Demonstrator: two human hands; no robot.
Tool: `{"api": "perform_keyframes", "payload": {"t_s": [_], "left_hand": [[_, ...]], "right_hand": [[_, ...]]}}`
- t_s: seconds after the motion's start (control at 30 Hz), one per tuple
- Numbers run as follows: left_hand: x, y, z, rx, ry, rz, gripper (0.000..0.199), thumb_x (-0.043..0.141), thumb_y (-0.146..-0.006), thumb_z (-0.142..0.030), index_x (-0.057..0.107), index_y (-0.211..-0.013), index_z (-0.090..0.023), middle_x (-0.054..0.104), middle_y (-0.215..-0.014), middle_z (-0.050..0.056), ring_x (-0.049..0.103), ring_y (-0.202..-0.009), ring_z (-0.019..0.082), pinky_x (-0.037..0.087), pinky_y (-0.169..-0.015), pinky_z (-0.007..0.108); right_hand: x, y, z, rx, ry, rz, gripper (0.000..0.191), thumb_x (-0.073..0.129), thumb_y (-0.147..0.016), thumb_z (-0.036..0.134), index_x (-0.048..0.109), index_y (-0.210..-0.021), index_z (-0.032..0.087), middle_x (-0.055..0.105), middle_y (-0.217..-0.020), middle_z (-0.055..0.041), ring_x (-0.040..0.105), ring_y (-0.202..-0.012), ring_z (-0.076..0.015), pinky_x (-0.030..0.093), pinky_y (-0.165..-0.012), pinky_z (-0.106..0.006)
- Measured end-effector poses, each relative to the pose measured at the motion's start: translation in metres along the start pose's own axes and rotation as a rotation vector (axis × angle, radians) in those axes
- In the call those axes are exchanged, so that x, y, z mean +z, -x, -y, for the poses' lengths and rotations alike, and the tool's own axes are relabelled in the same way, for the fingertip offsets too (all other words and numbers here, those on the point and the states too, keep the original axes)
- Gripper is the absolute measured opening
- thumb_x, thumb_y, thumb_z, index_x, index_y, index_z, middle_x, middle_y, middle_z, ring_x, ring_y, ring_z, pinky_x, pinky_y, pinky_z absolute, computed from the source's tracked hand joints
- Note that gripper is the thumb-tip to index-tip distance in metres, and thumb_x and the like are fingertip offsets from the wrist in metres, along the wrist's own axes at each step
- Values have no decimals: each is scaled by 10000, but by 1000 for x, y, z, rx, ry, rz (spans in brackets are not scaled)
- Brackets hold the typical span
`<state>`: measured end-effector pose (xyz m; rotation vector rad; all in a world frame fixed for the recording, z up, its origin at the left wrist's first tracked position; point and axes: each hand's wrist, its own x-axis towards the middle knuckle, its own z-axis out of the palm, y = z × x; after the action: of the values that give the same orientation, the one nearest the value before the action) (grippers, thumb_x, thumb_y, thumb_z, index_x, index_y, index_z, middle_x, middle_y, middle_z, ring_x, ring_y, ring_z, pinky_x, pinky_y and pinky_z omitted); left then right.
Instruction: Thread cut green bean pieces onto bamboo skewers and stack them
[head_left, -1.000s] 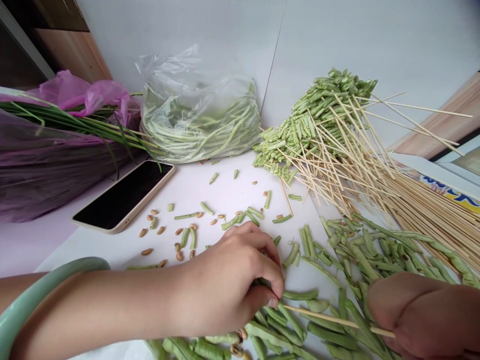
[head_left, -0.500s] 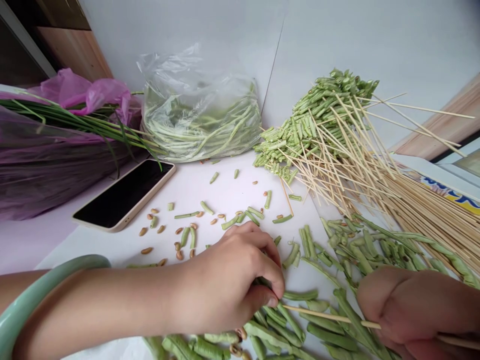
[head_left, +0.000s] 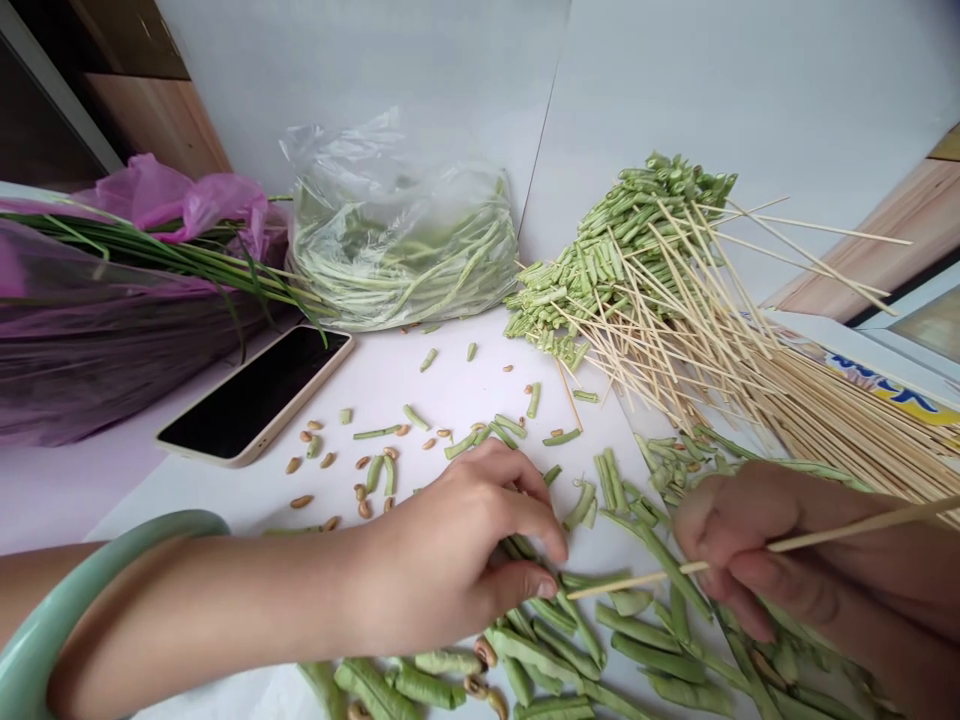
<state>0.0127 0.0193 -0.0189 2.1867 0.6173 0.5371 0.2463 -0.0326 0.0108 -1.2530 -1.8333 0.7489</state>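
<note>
Head view: I see a thin wooden stick [head_left: 634, 582] gripped in the right hand [head_left: 780, 560], over cut green bean pieces [head_left: 652, 660].
On my feed the right thumb and fingers are closed around the stick, its tip just beside the left thumb; the left hand [head_left: 472, 545] has thumb and forefinger parted above the pieces. Beyond them lie a phone [head_left: 251, 395], a clear bag of long beans [head_left: 405, 260] and a heap of bean-laden skewers [head_left: 622, 240].

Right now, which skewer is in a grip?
The single skewer in the right hand, its tip beside the left hand. The other skewers lie heaped beyond, some carrying bean pieces.
</note>
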Motion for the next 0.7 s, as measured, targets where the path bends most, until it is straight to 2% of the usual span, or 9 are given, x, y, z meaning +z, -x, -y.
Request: {"api": "perform_keyframes", "payload": {"t_s": [0.07,0.13,0.2,0.3,0.4,0.53,0.6,0.7], "left_hand": [[-2,1,-1,-19,0,-79,187,690,-798,-220,675,-981,-185,594,-996,56,554,-971,182,436,-878,293],[-4,3,-2,-8,-15,-151,245,711,-783,-239,641,-1009,-172,586,-1025,61,552,-987,179,441,-878,283],[-7,4,-2,45,-47,-218,223,701,-788,-198,622,-993,-159,582,-1028,67,551,-995,174,443,-881,272],[-10,6,-2,190,-99,-308,170,653,-826,-151,624,-993,-136,585,-997,88,556,-982,172,455,-878,269],[-14,8,-3,311,-138,-309,140,624,-840,-113,649,-977,-119,611,-942,110,568,-933,185,475,-852,287],[-17,10,-7,418,-112,-272,174,578,-828,-44,652,-976,-100,666,-861,134,606,-839,204,504,-813,327],[-15,11,-9,411,-69,-287,173,582,-812,-30,658,-955,-92,689,-832,136,629,-797,202,513,-790,326],[-12,10,-10,226,44,-344,68,621,-823,-93,684,-845,-101,704,-769,108,644,-723,179,516,-704,280]], "right_hand": [[-10,1,-4,-40,17,7,231,545,-869,380,672,-694,299,596,-566,-12,553,-423,-161,468,-378,-285],[-14,1,-7,-9,-69,-98,162,544,-881,347,676,-794,309,612,-619,-12,556,-423,-147,454,-365,-263],[-12,-2,-7,84,-216,-193,135,598,-844,356,685,-757,301,601,-617,-16,551,-410,-138,435,-333,-238],[-3,-8,-5,220,-418,-254,129,691,-760,375,702,-662,291,586,-587,-18,554,-406,-140,460,-330,-230],[5,-10,-7,286,-529,-252,98,722,-721,382,728,-681,292,609,-592,-34,578,-432,-168,500,-349,-257],[10,-4,-12,245,-543,-262,82,680,-760,366,733,-739,306,613,-620,-34,576,-419,-175,508,-336,-278],[11,3,-11,179,-479,-302,99,661,-768,370,697,-696,313,621,-634,-29,531,-359,-162,444,-272,-279],[15,14,-5,107,-301,-372,122,664,-760,387,631,-653,338,622,-620,-13,507,-339,-180,402,-271,-317]]}}
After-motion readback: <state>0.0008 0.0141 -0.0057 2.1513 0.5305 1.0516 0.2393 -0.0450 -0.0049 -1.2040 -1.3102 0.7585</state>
